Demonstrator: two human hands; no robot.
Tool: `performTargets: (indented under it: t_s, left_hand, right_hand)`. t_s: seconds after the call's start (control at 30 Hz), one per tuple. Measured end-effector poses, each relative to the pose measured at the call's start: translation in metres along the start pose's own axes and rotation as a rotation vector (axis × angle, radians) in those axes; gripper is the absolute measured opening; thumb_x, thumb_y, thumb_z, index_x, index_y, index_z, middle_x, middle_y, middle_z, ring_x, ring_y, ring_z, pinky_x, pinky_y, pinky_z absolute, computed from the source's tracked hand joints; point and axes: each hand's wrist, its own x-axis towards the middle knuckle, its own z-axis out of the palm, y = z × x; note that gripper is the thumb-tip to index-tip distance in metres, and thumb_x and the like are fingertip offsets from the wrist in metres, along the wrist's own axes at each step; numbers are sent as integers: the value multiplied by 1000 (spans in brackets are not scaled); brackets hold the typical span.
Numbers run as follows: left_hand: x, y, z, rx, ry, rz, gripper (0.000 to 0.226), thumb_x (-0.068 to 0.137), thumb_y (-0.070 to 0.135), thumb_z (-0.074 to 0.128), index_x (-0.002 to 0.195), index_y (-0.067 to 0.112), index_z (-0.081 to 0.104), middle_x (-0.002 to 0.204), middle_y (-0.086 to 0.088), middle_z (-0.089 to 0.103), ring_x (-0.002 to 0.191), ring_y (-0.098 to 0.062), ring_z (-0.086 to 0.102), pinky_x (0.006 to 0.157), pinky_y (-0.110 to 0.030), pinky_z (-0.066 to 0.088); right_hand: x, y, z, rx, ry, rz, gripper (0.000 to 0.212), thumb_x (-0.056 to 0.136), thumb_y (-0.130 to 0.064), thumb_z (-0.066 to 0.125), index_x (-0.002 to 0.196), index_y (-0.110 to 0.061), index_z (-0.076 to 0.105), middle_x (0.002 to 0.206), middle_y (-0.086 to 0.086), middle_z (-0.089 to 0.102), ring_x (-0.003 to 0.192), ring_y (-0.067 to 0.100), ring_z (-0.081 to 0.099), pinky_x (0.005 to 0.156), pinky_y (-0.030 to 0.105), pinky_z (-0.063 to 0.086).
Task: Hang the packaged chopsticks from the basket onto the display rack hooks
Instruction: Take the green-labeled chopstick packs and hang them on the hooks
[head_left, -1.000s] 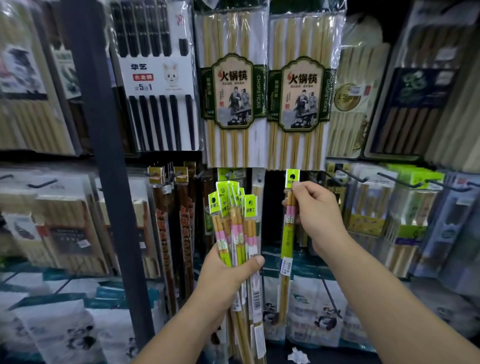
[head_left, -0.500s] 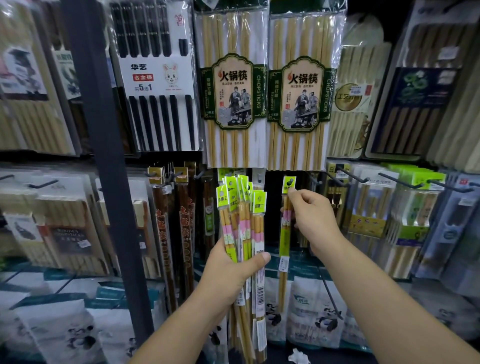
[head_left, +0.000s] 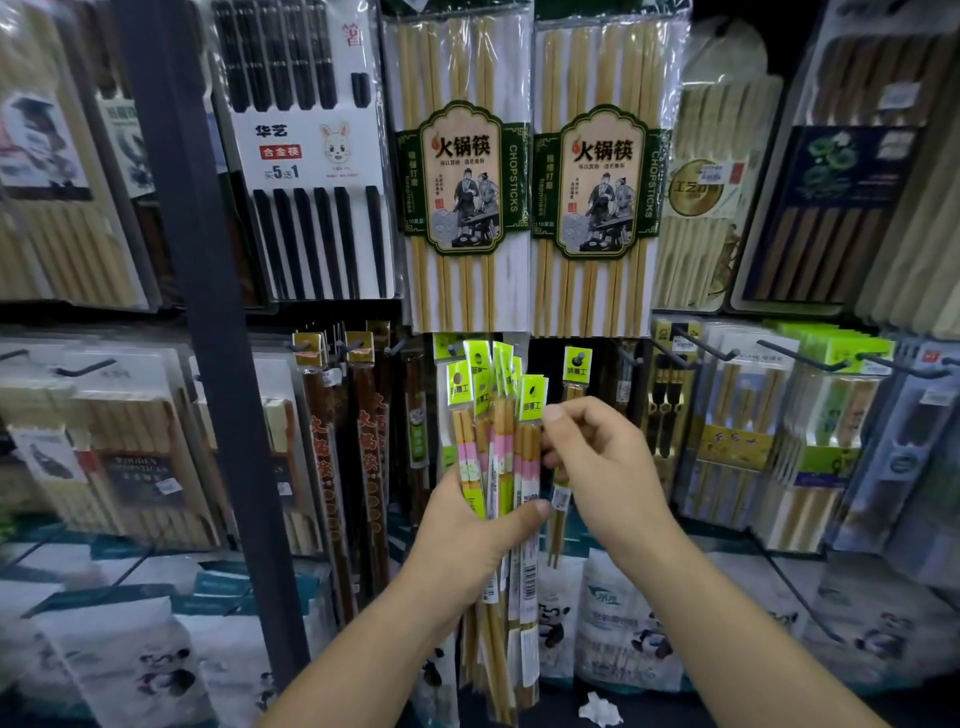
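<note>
Though gripped, bundle (head_left: 500, 434) below "CHOPSTICKS" label (head_left: 512, 179).

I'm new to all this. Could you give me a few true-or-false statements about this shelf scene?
1. The left hand holds a bundle of green-topped chopstick packs. True.
2. A single green-topped pack hangs on a hook right of the bundle. True.
3. The right hand hangs by the person's side. False: it is raised at the bundle's right edge.
4. The big green-labelled packs above hold black chopsticks. False: theirs are pale wood.
</note>
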Motion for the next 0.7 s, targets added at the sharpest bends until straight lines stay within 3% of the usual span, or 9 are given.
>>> performTargets:
  t_s: [0.13,0.3,0.37,0.5,0.6,0.7]
  left_hand:
    - [-3,2,3,20,-18,29,41,85,11,84,120,23,66,106,2,77,101,-16,74,91,-35,59]
    - [-5,2,4,30,-21,39,40,84,16,85,118,25,66,107,4,78,101,-12,74,88,-29,60]
    - [-6,1,3,19,-25,26,39,87,20,83,121,27,66,110,6,78,104,-11,73,87,-25,58]
    - [-6,-4,-1,-4,42,-28,51,83,38,85,127,36,60,115,15,75,108,-5,70,97,-33,53]
    - [-5,-6,-3,-3,53,-58,53,82,41,84,128,40,58,115,20,74,107,0,69,101,-33,52]
    - [-5,-6,-4,-17,48,-78,58,80,44,86,130,39,57,116,19,74,112,-5,68,107,-41,50]
  right_hand:
    - [0,-4,2,-20,11,-3,14,97,-26,67,83,-25,70,74,-5,67,72,9,63,66,25,54]
    - [3,2,-2,-14,-28,75,24,102,-28,60,79,-31,68,72,-8,62,70,8,57,68,34,55]
    - [3,3,-2,-29,17,54,25,103,-30,58,79,-33,66,73,-8,61,69,8,56,68,27,53]
    - [12,-1,-8,41,148,22,23,103,-28,58,81,-32,66,83,10,70,79,28,68,75,40,59]
    - [23,-1,-15,7,235,15,22,101,-28,60,80,-31,68,73,-4,68,66,12,63,62,23,53]
    - [32,0,-18,-17,284,23,20,101,-28,61,83,-25,68,66,-10,64,60,1,58,58,17,48]
